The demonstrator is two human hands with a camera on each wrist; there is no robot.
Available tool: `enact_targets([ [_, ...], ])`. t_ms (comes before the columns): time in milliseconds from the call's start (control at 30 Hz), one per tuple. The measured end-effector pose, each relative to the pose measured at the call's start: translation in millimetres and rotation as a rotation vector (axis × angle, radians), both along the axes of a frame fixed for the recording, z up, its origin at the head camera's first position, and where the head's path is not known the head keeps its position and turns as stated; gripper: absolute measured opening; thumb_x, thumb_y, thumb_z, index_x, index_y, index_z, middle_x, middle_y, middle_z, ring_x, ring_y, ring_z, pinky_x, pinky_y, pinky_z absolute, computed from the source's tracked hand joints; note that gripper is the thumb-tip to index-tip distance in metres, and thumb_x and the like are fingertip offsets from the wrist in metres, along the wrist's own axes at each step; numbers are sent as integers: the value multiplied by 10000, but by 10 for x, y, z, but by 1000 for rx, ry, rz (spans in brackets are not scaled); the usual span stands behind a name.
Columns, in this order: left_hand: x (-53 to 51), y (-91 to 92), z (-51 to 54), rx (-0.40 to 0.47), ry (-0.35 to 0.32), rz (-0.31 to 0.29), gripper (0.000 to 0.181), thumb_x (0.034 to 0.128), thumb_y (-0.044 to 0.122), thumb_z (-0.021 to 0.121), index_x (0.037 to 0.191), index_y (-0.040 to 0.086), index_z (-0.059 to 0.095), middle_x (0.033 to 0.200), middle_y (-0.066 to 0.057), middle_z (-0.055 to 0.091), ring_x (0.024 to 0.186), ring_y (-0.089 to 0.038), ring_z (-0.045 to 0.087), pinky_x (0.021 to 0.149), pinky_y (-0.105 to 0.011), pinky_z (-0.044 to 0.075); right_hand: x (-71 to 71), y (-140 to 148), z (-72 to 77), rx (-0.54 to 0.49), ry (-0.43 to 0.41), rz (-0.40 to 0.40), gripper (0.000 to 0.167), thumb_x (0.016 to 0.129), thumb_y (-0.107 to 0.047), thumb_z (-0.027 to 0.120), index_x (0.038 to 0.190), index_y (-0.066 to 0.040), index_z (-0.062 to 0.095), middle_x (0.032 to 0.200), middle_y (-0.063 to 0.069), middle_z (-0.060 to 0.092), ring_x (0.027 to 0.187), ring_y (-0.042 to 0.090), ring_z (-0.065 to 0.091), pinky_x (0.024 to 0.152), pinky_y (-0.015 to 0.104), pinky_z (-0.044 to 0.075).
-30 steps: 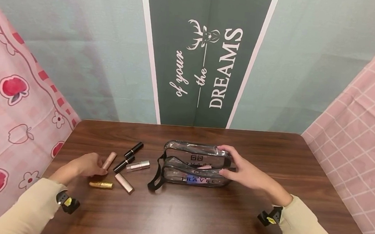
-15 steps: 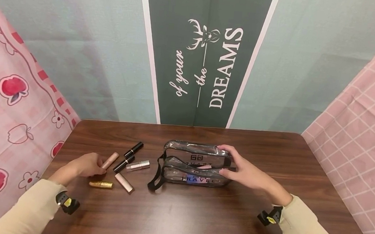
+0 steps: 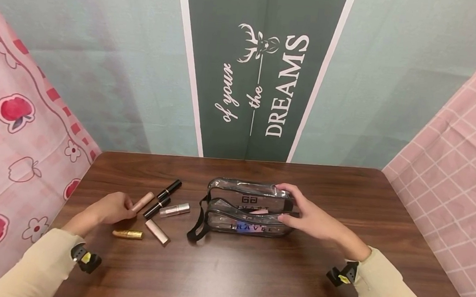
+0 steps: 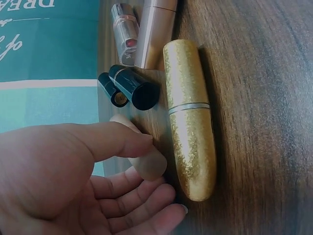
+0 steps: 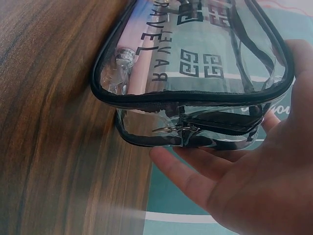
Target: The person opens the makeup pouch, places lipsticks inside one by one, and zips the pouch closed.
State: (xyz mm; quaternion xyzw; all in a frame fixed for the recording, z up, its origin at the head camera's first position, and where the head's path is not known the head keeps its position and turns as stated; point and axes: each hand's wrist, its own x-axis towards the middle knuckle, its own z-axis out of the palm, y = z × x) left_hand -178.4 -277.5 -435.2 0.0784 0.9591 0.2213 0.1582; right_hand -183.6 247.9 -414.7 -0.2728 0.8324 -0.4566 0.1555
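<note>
My left hand [image 3: 115,207] pinches a beige-pink tube [image 3: 144,201] between thumb and fingers, at the left of the table; in the left wrist view the tube [image 4: 152,165] shows under the thumb. Beside that hand lies a gold glittery tube [image 4: 190,122]. My right hand [image 3: 314,219] holds the right end of a clear, black-edged pouch [image 3: 250,197], thumb and fingers spread around it. In the right wrist view, the fingers touch the end of the pouch [image 5: 200,100] near its zipper pull, and pink items show through the plastic.
Two black tubes [image 3: 169,189], a clear and silver tube [image 3: 175,210] and a pale tube [image 3: 157,233] lie between the left hand and the pouch. A black strap [image 3: 198,230] hangs off the pouch's left end. Curtains stand behind the wooden table [image 3: 227,275] and at both sides.
The beige-pink tube in my left hand has shifted slightly right and tilted toward the black tubes. My right hand and the pouch have hardly moved.
</note>
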Motion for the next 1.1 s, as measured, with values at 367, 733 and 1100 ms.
enact_targets([
  [367, -18, -8, 45, 19, -10, 34, 153, 897, 129, 691, 820, 7, 638, 724, -18, 554, 653, -157, 506, 606, -319, 418, 4, -2, -2, -13, -4, 1, 713, 971, -151, 706, 1527, -209, 264, 1348, 290, 486, 1172, 419, 565, 873, 320, 537],
  [733, -51, -90, 88, 52, 25, 40, 163, 920, 109, 662, 904, -54, 661, 813, -66, 637, 727, -175, 534, 662, -336, 450, -6, 6, -18, -2, -1, 1, 712, 974, -168, 704, 1528, -214, 259, 1358, 283, 479, 1172, 408, 570, 878, 323, 535],
  [1100, -68, -100, 156, 89, 104, 47, 198, 934, 104, 667, 986, -87, 661, 839, -87, 644, 738, -182, 537, 637, -331, 449, 7, 4, -21, -7, 4, -2, 706, 973, -165, 705, 1525, -214, 267, 1360, 271, 485, 1168, 401, 575, 877, 309, 529],
])
